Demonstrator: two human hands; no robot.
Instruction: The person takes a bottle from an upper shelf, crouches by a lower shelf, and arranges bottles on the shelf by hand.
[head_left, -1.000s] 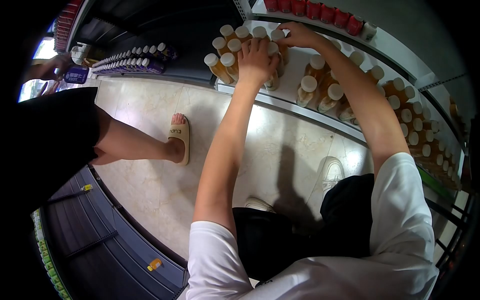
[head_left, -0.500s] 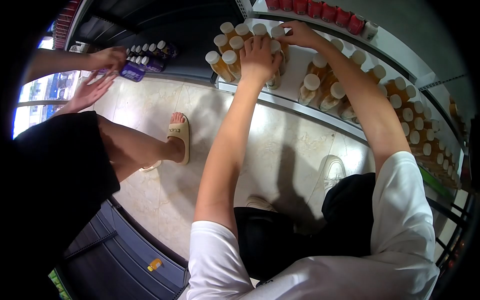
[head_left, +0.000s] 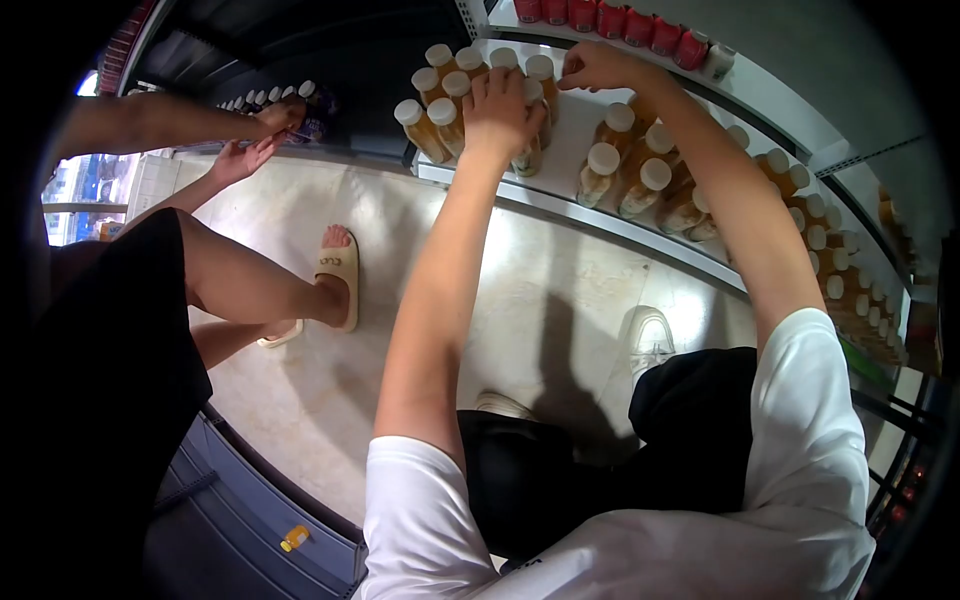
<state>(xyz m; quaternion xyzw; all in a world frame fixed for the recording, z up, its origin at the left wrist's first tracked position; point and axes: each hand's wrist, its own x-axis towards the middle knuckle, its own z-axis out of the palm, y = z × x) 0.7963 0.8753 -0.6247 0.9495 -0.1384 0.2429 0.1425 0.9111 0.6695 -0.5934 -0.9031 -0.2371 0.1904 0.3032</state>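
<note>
Two hands at one cluster of amber bottles (head_left: 430,139) on a white shelf (head_left: 572,130).
Nine white caps (head_left: 442,111) show in the cluster; the left hand (head_left: 497,118) lies over it, fingers slightly spread; the right hand (head_left: 605,67) curls at its right edge, grip unclear.

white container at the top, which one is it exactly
Start at the white shelf holding the white-capped amber bottles. Look to the upper shelf, at the top of the picture, where small red containers stand in a row. The white container stands at the row's right end, the only pale one beside red neighbours.
</note>
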